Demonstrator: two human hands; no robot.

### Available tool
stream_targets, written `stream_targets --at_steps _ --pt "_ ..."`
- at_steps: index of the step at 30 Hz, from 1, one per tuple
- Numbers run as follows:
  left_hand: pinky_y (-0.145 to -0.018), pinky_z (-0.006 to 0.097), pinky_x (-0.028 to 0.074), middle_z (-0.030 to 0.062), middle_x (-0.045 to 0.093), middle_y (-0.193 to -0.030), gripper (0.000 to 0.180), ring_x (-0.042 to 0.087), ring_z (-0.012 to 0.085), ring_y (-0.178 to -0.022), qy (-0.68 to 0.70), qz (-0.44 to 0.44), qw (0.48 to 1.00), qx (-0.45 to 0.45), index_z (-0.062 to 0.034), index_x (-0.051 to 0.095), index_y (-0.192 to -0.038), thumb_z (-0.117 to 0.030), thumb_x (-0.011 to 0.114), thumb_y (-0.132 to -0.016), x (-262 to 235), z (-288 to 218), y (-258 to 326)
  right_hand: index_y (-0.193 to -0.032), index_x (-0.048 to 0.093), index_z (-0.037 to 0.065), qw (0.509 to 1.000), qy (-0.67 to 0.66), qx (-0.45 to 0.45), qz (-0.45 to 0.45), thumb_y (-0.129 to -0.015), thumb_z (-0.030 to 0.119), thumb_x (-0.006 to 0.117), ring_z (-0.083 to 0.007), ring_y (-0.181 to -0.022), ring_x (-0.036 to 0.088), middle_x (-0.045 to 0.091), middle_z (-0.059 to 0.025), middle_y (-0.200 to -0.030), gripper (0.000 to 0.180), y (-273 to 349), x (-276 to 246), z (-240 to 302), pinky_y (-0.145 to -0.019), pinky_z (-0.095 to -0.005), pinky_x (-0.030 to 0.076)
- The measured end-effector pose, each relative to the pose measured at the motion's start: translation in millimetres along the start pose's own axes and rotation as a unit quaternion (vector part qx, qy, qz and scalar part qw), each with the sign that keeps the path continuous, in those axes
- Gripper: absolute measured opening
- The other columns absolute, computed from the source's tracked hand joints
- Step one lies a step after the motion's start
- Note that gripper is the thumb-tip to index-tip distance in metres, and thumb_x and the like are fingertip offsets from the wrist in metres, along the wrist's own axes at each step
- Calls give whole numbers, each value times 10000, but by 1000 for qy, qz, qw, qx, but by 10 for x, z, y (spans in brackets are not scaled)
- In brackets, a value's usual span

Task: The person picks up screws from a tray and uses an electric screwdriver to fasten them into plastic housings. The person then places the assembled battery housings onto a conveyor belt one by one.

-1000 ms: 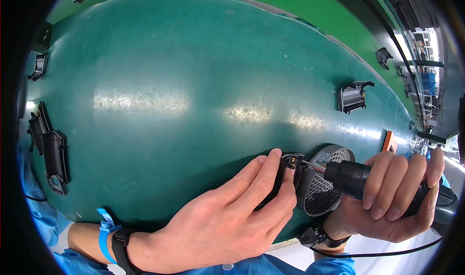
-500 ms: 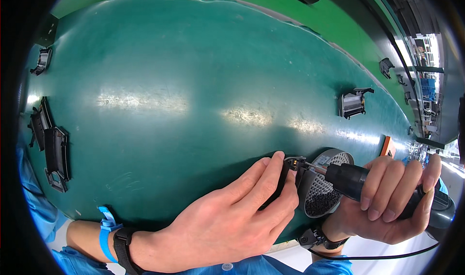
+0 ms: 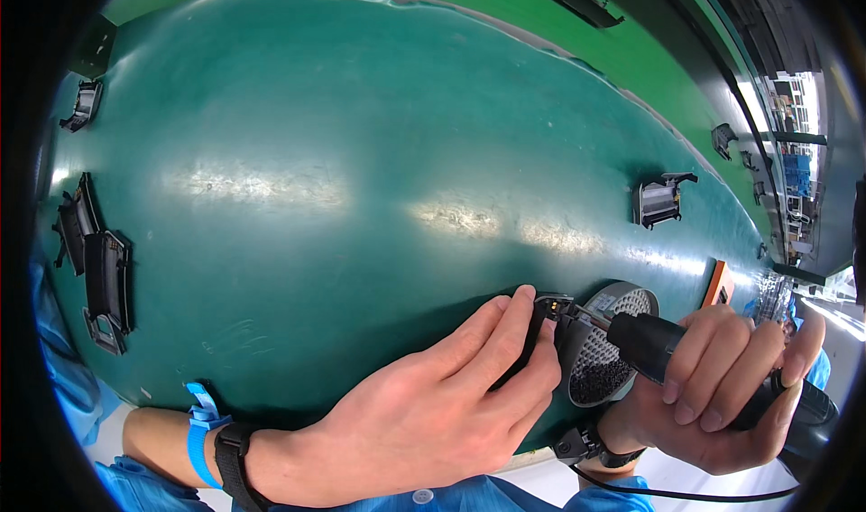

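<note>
My left hand [image 3: 442, 404] pinches a small black plastic part [image 3: 546, 318] near the front edge of the green belt [image 3: 361, 151]. My right hand [image 3: 731, 386] grips a black electric screwdriver [image 3: 667, 345], and its bit tip touches the top of the black part. Directly behind the part stands a round grey bowl [image 3: 606, 354] filled with small dark screws. Most of the black part is hidden under my left fingers.
Black plastic parts lie on the belt: two at the left edge [image 3: 99, 273], one at the far left [image 3: 83, 106], one at the right [image 3: 658, 201]. An orange object [image 3: 719, 282] sits beyond the bowl. A cable [image 3: 686, 492] trails under my right wrist.
The view has shifted slightly. Both hands, the screwdriver and the part stay in the same grip, with the bit still on the part.
</note>
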State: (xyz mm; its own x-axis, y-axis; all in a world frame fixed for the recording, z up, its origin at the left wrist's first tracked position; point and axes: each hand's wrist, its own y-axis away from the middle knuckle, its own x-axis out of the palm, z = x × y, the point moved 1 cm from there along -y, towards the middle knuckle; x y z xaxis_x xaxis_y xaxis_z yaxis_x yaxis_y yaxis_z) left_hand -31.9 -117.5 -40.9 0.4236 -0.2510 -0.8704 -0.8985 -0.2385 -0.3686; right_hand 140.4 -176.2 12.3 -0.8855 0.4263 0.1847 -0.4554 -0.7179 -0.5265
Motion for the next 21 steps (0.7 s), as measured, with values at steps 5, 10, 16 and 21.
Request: stream_targets --at_steps 5,10,16,21 --pt "-1037 395 573 95 709 -1209 269 657 333 -1235 89 23 995 -30 -44 768 -928 -296 757 -834 -54 -5 4 -1050 400 63 998 -44 -39 -28 -987 149 585 -57 -368 498 505 17 -542 214 15 -55 193 -342 -154 441" --pt "-1036 412 574 105 703 -1216 373 649 335 -1246 102 24 993 -56 -4 773 -988 -334 812 -817 -88 -10 14 -1033 379 49 983 -164 -26 -83 -961 122 650 -54 -338 518 515 7 -506 290 131 -18 273 -332 -186 499" --pt "-1011 419 592 115 707 -1228 332 659 331 -1232 134 -15 989 -54 4 771 -1007 -230 824 -778 -7 -6 -12 -1052 337 58 985 -159 -30 -58 -932 72 662 -92 -309 513 544 -25 -485 347 170 -76 319 -294 -223 480" --pt "-1005 419 596 118 713 -1234 315 666 329 -1221 136 -11 989 -56 0 770 -1022 -171 806 -760 -42 3 -12 -1028 322 70 979 -202 -24 -27 -930 39 643 -106 -295 502 535 -38 -459 337 111 -74 302 -278 -238 472"
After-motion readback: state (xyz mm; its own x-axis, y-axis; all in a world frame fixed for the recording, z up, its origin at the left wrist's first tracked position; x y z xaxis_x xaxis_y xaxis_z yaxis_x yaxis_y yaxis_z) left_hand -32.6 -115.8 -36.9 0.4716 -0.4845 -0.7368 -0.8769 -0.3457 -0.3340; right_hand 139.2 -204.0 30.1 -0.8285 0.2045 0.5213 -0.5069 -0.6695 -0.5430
